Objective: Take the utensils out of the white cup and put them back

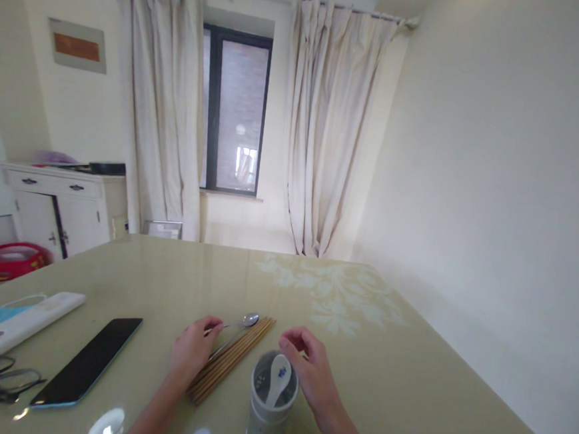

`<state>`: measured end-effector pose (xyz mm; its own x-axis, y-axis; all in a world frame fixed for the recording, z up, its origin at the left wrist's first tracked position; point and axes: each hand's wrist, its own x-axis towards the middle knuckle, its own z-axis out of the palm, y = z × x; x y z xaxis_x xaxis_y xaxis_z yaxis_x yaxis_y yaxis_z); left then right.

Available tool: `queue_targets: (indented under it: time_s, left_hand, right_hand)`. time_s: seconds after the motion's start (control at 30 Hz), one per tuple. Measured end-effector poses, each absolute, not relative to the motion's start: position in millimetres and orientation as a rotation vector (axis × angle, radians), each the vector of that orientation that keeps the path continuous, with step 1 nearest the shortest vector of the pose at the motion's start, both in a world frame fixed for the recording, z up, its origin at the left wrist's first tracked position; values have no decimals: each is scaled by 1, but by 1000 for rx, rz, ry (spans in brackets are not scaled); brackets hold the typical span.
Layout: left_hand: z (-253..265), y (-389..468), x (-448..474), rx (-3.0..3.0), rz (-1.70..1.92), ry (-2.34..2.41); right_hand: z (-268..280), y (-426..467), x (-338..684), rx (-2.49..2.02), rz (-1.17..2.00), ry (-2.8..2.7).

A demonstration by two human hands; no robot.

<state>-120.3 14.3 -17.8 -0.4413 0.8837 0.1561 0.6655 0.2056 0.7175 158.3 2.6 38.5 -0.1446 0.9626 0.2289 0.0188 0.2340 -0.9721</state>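
L hand in pinch on metal spoon handle, R hand half-open nr cup.

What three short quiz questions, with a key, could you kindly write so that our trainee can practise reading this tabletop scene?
1. True or false: the white spoon sits inside the cup.
2. Which thing is at the fingertips of the left hand?
A) the glasses
B) a metal spoon
C) the red basket
3. Fill the gap: on the table, the bundle of wooden ____ lies between the left hand and the cup.

Key:
1. True
2. B
3. Chopsticks
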Motion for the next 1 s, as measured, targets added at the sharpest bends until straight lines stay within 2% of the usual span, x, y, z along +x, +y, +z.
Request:
queue_targets:
  time_s: [0.23,0.33,0.47,0.53,0.63,0.83,1.0]
  left_hand:
    - [-9,6,-112,1534,880,2335]
    - [2,2,-106,1553,1003,2302]
    - [21,-9,-77,1625,1243,1994]
    - [28,-19,-54,1556,1384,1572]
    - [30,-36,-23,1383,1279,1226]
    - [14,-45,-11,1264,1224,1238]
    - [6,-43,-13,1289,1203,1289]
  right_hand:
    - [42,-1,163,-987,1101,-1540]
    - [44,-3,164,-1018,1101,-1586]
    - [49,-8,164,-1057,1038,-1642]
    - [53,-9,165,-1046,1007,-1666]
    - [58,-11,166,-1001,908,-1735]
    - [65,-18,167,-892,710,-1825]
    - [66,-8,179,-900,767,-1433]
